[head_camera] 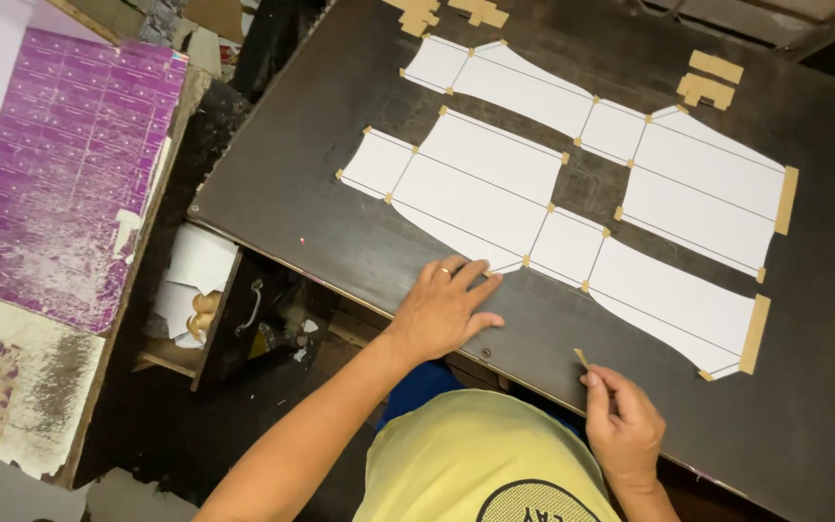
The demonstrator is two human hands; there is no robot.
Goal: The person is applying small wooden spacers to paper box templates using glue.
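Two long white paper pattern pieces (495,188) lie taped flat on a dark wooden table (282,184), with small tan tape bits at their corners and seams. My left hand (448,304) rests flat on the table, its fingertips touching the lower edge of the nearer pattern piece. A ring shows on one finger. My right hand (619,418) sits near the table's front edge and pinches a small strip of tan tape (582,358) between thumb and finger, just below the nearer pattern.
Loose tan tape pieces (709,79) lie at the far right, with more tape pieces (446,12) at the top edge. A purple patterned board (65,164) stands to the left. An open drawer (195,300) with paper scraps sits under the table's left corner.
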